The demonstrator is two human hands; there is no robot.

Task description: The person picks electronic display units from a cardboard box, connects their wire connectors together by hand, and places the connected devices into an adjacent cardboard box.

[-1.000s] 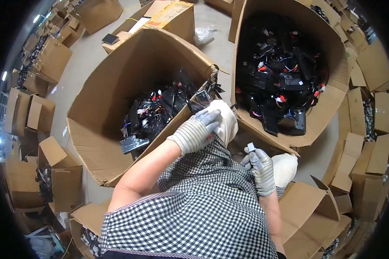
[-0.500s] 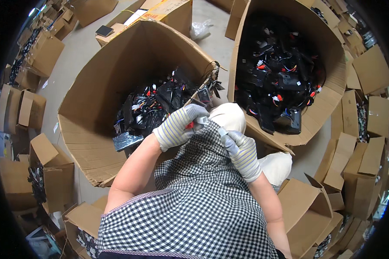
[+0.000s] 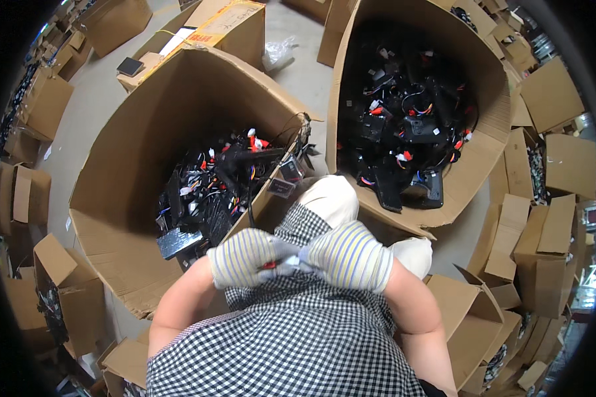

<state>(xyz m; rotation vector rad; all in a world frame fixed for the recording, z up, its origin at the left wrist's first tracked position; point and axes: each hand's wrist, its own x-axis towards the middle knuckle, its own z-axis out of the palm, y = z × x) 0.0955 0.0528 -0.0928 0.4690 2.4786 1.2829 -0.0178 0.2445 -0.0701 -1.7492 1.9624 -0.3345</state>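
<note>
My left hand (image 3: 246,258), in a grey striped work glove, is closed over my lap. A small white plastic connector (image 3: 289,264) shows at its fingertips, and a bit of red (image 3: 269,265) peeks out below the fingers. My right hand (image 3: 351,257), gloved the same way, meets it from the other side, its fingers pinched at the connector's right end. The gloves hide most of both ends. In front stands a large carton (image 3: 122,159) holding black battery-like packs (image 3: 205,192) with coloured wires and red and white plugs.
A second large carton (image 3: 493,149) at the right holds more black packs (image 3: 417,126) with wires. Small devices on cables (image 3: 290,171) hang over the left carton's near edge. A taped box (image 3: 235,30) and a clear plastic bag (image 3: 279,53) lie beyond. More cartons (image 3: 543,231) line both sides.
My hands, apart before, have come together and moved closer to my body. The right hand's small pale piece now meets what the left holds. The view has shifted slightly.
</note>
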